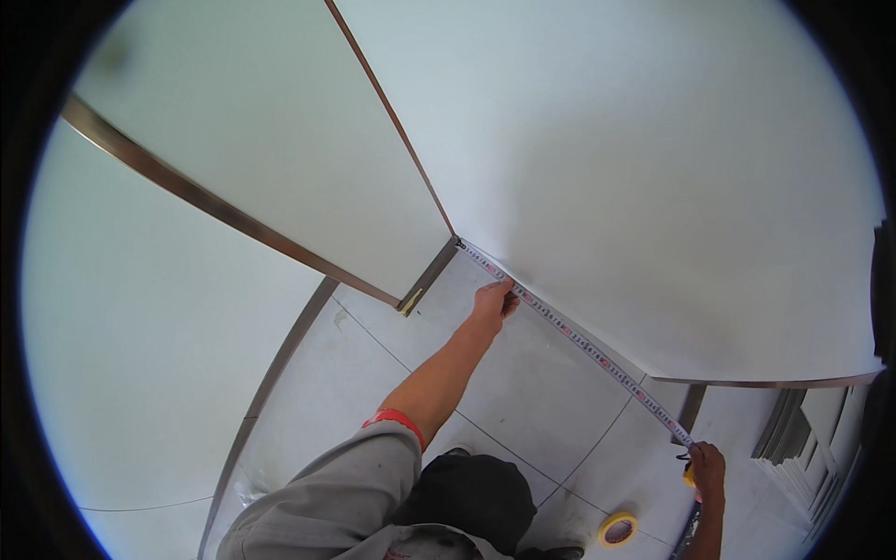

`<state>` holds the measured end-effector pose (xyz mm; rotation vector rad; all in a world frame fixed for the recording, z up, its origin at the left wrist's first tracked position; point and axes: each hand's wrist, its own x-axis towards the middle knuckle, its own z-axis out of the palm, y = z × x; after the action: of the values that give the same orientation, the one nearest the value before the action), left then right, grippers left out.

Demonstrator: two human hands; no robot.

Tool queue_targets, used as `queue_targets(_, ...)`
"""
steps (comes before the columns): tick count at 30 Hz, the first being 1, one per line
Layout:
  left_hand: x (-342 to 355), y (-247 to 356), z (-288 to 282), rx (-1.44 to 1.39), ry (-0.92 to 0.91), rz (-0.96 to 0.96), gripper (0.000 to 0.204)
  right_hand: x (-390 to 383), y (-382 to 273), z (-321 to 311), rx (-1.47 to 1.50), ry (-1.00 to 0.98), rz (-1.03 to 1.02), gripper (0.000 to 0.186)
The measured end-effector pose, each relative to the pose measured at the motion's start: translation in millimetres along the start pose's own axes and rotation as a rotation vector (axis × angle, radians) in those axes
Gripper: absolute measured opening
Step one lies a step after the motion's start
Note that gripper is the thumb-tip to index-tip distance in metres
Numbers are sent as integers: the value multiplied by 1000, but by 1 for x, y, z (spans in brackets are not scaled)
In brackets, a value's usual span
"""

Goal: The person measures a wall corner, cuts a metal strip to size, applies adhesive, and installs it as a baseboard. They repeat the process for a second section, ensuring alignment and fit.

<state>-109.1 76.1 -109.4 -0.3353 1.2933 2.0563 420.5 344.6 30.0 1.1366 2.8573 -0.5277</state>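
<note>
A tape measure's long white blade (588, 345) with red marks is drawn out along the foot of a white wall panel (691, 215). Its far end lies at the corner where a grey skirting strip (431, 273) meets that wall. My left hand (495, 301) is closed at the blade's edge near this end, fingers pinching it. At the lower right my right hand (709, 469) wraps round the yellow tape measure case (690, 474), which it partly hides. Between my hands the blade runs almost straight.
A yellow roll of adhesive tape (607, 523) lies on the tiled floor (551, 411). Several flat panels (803, 448) lean in a stack at the right. A brown metal edge (215, 201) trims the left wall's projecting corner. My dark-clothed knee (481, 499) is below.
</note>
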Motion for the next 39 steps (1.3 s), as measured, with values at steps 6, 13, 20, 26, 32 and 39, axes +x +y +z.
queue_targets(6,-8,-33,22,-10,11,-25,20,-31,22,-14,-41,57,18,22)
queue_targets(13,-14,-41,-42,-118,-54,15,18,-19,7,-17,-213,45,-26,27)
queue_targets(20,-22,14,-86,72,92,-66,19,0,-31,41,-136,5,140,26)
queue_targets(26,-17,32,-111,130,155,-78,20,8,-50,71,-87,-18,194,23)
queue_targets(32,-12,44,-122,157,163,-74,21,14,-51,83,-61,26,176,21)
queue_targets(39,-19,46,-125,150,137,-84,22,18,-49,95,-27,56,177,20)
